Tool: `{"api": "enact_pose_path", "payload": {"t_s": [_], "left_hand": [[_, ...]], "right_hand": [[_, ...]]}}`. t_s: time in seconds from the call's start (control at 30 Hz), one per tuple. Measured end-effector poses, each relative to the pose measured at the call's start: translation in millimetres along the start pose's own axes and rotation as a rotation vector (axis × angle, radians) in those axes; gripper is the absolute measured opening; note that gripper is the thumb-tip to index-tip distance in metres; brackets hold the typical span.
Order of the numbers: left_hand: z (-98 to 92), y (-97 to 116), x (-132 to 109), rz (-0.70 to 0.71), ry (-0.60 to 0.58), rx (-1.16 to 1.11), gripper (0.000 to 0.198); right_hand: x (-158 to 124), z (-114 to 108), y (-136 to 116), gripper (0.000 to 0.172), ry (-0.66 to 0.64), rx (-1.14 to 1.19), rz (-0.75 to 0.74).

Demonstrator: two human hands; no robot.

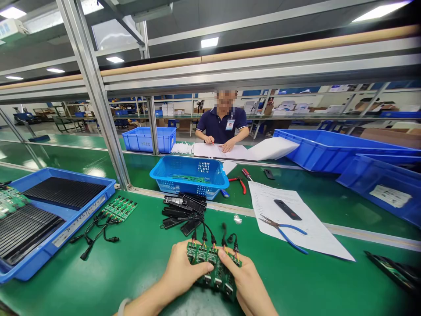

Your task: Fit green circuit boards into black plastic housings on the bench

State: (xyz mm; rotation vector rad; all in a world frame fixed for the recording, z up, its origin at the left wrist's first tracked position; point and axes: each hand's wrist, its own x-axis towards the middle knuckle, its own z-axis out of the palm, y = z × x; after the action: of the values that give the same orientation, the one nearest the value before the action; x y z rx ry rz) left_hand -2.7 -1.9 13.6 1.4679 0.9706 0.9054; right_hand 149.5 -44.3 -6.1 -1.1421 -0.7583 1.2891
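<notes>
Together, fingers of the left hand [180,268] and right hand [246,275] grasp a circuit panel [217,277] in front of the blue basket [179,185].

Toward the bench's [322,199] right edge, blue-handled pliers [279,226] lay across a printed sheet [272,195]. A red-handled screwdriver [246,174] and a red-handled tool [243,187] lay near its far left corner. By the bench's far right corner stood blue plastic bins [307,156].

My station: green bench [108,285] before me | metal post [94,87] rising on my left | dark ceiling [184,24], bright light panel [209,42] ahead | loaded shelves [296,117] beyond
</notes>
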Motion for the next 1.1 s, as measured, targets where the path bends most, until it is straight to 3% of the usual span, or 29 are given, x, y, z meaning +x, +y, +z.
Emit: {"api": "enact_pose_path", "payload": {"t_s": [0.1,0.17,0.3,0.4,0.5,0.67,0.87,1.0,1.1], "left_hand": [[-9.2,7.7,1.5,-0.113,-0.199,-0.328,0.046],[-10.3,10.8,0.2,-0.154,-0.274,-0.436,0.054],[-6.1,5.6,-1.8,-0.080,-0.206,-0.230,0.053],[-6.3,-0.8,-0.5,-0.002,-0.205,0.012,0.045],[-7.8,-0.9,-0.5,-0.020,-0.207,0.107,0.037],[0.0,6.5,-9.0,-0.004,-0.049,0.319,0.016],[3.6,4.2,-7.3,0.137,0.011,0.411,0.008],[-2.9,4.6,-0.4,0.030,-0.074,0.246,0.017],[-5.1,5.3,-0.4,-0.001,-0.104,0.293,0.024]], "right_hand": [[-1.3,-1.4,-3.7,0.027,-0.014,0.280,0.198],[-3.8,1.1,-4.2,0.028,-0.020,0.327,0.230],[-9.2,10.1,-2.9,0.044,-0.090,0.141,0.066],[-9.6,11.7,1.1,0.042,-0.029,-0.020,0.000],[-7.6,8.6,6.5,0.041,0.025,-0.129,-0.082],[-6.8,8.1,11.9,0.041,0.134,-0.271,-0.180],[-3.8,9.3,9.4,0.045,0.177,-0.245,-0.164],[-1.8,7.7,7.9,0.040,0.048,-0.002,-0.047],[-3.7,10.0,11.7,0.036,-0.036,0.050,-0.025]]}}
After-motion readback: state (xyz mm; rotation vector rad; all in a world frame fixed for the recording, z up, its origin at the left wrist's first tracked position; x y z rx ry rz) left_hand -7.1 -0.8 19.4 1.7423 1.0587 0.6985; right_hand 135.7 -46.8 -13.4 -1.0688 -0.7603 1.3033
